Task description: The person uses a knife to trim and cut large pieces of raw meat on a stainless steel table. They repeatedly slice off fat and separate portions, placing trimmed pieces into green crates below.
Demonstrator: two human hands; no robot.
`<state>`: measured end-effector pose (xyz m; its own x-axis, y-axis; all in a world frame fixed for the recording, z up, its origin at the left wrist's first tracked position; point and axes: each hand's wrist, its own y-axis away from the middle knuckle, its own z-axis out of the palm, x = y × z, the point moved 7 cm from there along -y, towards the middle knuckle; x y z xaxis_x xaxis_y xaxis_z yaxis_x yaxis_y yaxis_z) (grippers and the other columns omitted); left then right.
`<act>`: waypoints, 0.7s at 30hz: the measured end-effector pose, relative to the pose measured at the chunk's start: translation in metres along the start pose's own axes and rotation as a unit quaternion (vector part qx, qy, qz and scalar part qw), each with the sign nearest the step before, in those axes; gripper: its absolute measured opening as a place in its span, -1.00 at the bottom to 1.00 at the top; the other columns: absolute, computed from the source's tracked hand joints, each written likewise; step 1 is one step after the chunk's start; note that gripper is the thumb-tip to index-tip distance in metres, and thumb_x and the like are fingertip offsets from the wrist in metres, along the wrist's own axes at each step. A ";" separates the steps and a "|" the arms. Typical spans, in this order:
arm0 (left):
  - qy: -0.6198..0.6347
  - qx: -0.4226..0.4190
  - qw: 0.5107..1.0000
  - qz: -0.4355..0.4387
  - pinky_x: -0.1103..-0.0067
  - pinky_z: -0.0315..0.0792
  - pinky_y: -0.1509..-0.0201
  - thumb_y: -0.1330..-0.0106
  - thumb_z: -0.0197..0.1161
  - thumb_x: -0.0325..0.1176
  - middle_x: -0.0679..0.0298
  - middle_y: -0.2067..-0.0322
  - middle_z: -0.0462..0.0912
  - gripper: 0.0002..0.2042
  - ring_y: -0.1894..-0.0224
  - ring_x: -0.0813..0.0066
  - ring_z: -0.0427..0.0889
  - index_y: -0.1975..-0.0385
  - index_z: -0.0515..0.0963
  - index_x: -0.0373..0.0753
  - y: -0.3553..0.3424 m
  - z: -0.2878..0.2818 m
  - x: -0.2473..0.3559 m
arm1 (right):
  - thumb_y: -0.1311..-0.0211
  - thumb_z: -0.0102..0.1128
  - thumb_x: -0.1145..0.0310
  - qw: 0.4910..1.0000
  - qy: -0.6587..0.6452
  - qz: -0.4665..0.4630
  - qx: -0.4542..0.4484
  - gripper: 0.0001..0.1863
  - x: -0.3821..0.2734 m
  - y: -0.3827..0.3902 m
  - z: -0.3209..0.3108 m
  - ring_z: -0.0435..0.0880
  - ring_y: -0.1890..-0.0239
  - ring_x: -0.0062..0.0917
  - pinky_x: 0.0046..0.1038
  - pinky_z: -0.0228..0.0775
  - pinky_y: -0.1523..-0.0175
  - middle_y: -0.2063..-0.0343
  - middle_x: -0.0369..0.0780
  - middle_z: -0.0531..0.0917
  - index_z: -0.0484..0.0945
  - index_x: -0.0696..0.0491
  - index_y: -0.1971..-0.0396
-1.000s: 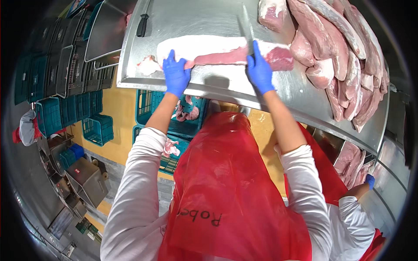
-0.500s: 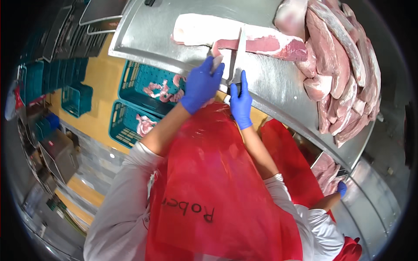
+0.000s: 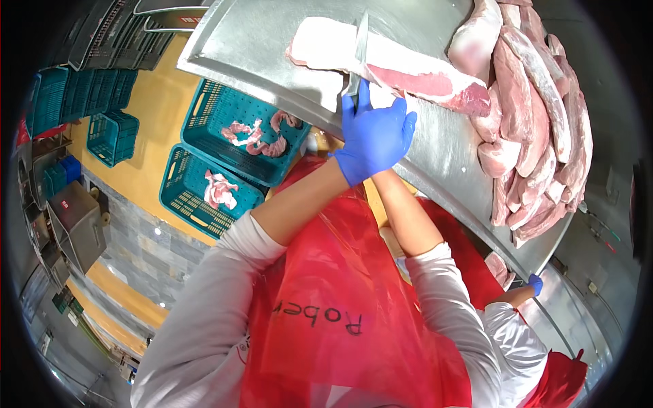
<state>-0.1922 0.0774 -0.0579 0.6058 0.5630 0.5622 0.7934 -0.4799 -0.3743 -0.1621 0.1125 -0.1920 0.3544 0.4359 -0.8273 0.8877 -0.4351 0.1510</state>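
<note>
A long slab of meat (image 3: 428,81), white fat along much of it, lies on the steel table (image 3: 252,47). A knife (image 3: 362,41) stands across it, blade pointing away from me. My right hand (image 3: 353,109) is closed on the knife's handle, mostly hidden beneath my left hand. My left hand (image 3: 374,143), blue-gloved, crosses over the right near the slab's near edge, fingers bent toward the meat; what they hold is hidden.
A large pile of meat cuts (image 3: 530,115) covers the table's right side. Crates (image 3: 238,163) with trimmings sit below at left, beside stacked crates (image 3: 47,102). A co-worker's gloved hand (image 3: 534,285) and red apron are at lower right.
My hands have come together and crossed, the left moving right over the right. The knife came down toward me, then moved up across the slab again. My view has shifted.
</note>
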 end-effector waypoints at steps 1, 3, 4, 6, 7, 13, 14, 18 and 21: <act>-0.033 0.019 0.999 -0.003 0.13 0.50 0.32 -0.45 0.09 -0.18 -0.05 0.62 0.58 -0.73 0.51 -0.10 0.62 0.18 0.54 -0.30 -0.003 -0.005 -0.003 | -0.39 0.10 0.19 1.000 -0.013 -0.007 -0.018 -0.49 -0.006 -0.019 0.006 0.71 0.31 -0.15 -0.18 0.49 0.21 0.34 0.08 0.67 0.33 0.11 -0.23; -0.051 0.021 0.998 -0.040 0.12 0.51 0.32 -0.45 0.07 -0.18 -0.06 0.60 0.60 -0.72 0.51 -0.10 0.63 0.21 0.52 -0.30 -0.011 -0.012 -0.005 | -0.39 0.10 0.19 0.999 -0.018 -0.002 -0.042 -0.45 -0.004 -0.033 0.013 0.71 0.33 -0.15 -0.18 0.48 0.23 0.36 0.08 0.66 0.28 0.11 -0.28; -0.027 -0.004 0.997 -0.065 0.11 0.51 0.33 -0.45 0.06 -0.18 -0.06 0.58 0.61 -0.72 0.51 -0.11 0.63 0.22 0.51 -0.31 -0.018 -0.012 0.000 | -0.39 0.10 0.18 0.999 -0.011 0.014 -0.032 -0.43 0.003 -0.024 0.009 0.70 0.34 -0.15 -0.18 0.47 0.24 0.37 0.08 0.66 0.25 0.10 -0.31; 0.097 -0.104 0.981 -0.130 0.11 0.52 0.34 -0.45 0.06 -0.17 -0.05 0.55 0.63 -0.71 0.50 -0.10 0.65 0.22 0.49 -0.32 -0.028 -0.011 -0.005 | -0.40 0.09 0.17 0.998 0.007 0.046 -0.048 -0.38 0.007 0.009 0.022 0.70 0.36 -0.16 -0.18 0.46 0.25 0.39 0.08 0.65 0.20 0.10 -0.35; 0.166 -0.158 0.961 -0.156 0.11 0.53 0.35 -0.45 0.06 -0.17 -0.05 0.54 0.64 -0.71 0.49 -0.10 0.66 0.22 0.48 -0.33 -0.028 -0.009 0.000 | -0.40 0.09 0.17 0.995 0.026 0.080 -0.049 -0.36 0.003 0.041 0.019 0.69 0.37 -0.16 -0.18 0.46 0.26 0.40 0.09 0.65 0.17 0.10 -0.38; 0.148 -0.121 0.976 -0.106 0.18 0.55 0.41 -0.44 0.08 -0.19 -0.01 0.56 0.64 -0.71 0.53 -0.02 0.66 0.19 0.46 -0.35 -0.020 -0.024 0.021 | -0.41 0.08 0.17 0.999 0.029 -0.012 0.014 -0.28 -0.047 -0.018 0.042 0.66 0.50 -0.09 -0.22 0.43 0.39 0.50 0.08 0.63 0.09 0.08 -0.46; 0.148 -0.109 0.978 -0.101 0.19 0.55 0.42 -0.44 0.08 -0.20 0.00 0.56 0.64 -0.72 0.54 -0.01 0.66 0.19 0.46 -0.35 -0.024 -0.027 0.023 | -0.41 0.08 0.18 1.000 -0.014 -0.002 0.006 -0.28 -0.060 -0.039 0.038 0.67 0.49 -0.08 -0.23 0.44 0.38 0.48 0.11 0.63 0.08 0.09 -0.46; 0.133 -0.029 0.989 -0.057 0.31 0.50 0.59 -0.42 0.05 -0.27 0.08 0.64 0.61 -0.67 0.63 0.18 0.65 0.04 0.42 -0.45 -0.041 -0.043 0.022 | -0.44 0.05 0.22 0.995 0.055 0.045 -0.074 -0.33 -0.029 -0.021 0.054 0.66 0.49 -0.11 -0.22 0.43 0.37 0.47 0.13 0.64 0.12 0.08 -0.45; 0.149 -0.098 0.981 -0.081 0.21 0.54 0.45 -0.42 0.10 -0.21 0.06 0.58 0.64 -0.68 0.58 0.08 0.66 0.07 0.47 -0.39 -0.035 -0.053 0.031 | -0.45 0.03 0.25 0.992 0.050 0.079 -0.084 -0.35 -0.032 0.060 0.065 0.65 0.45 -0.16 -0.21 0.45 0.31 0.41 0.11 0.63 0.14 0.11 -0.45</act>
<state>-0.2041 0.0764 0.0116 0.4049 0.4357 0.8039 0.8340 -0.5364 -0.1293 -0.1397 0.0214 -0.1914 0.5126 0.4522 -0.7299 0.8524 -0.3702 0.3693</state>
